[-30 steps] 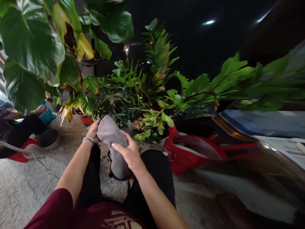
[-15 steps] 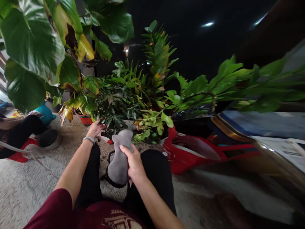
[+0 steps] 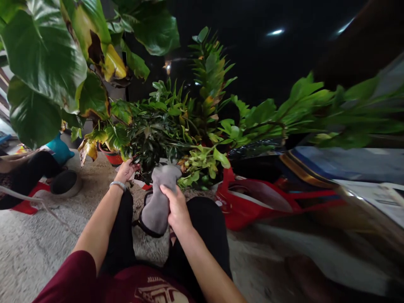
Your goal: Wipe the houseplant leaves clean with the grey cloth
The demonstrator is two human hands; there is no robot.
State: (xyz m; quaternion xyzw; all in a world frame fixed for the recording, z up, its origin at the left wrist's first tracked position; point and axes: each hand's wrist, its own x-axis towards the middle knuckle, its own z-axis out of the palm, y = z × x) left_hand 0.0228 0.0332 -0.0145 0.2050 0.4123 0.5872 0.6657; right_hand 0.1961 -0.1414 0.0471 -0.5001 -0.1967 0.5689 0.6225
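Note:
My right hand point(image 3: 177, 207) grips a soft grey cloth point(image 3: 157, 209) with a black edge, thumb on top, fingers mostly hidden behind it. The cloth stands between my knees, its upper end bent over in front of the lower leaves of a dark-leaved plant point(image 3: 151, 139). To the left, my left hand point(image 3: 126, 170) is at that plant's low left edge, palm turned up and fingers curled in. What its fingertips hold among the dark leaves is too small to make out. A pale bracelet point(image 3: 118, 184) circles the left wrist.
A large-leaved plant point(image 3: 44, 54) with yellowed leaves overhangs the left. A red pot point(image 3: 112, 158) and a dark round bowl point(image 3: 65, 184) sit below it. Another person's leg point(image 3: 34, 174) shows at far left. A red bag point(image 3: 246, 210) stands right of my knee.
My right hand has raised the grey cloth slightly, and its upper end now bends over to the right, nearer the plant. My left hand has stayed in place.

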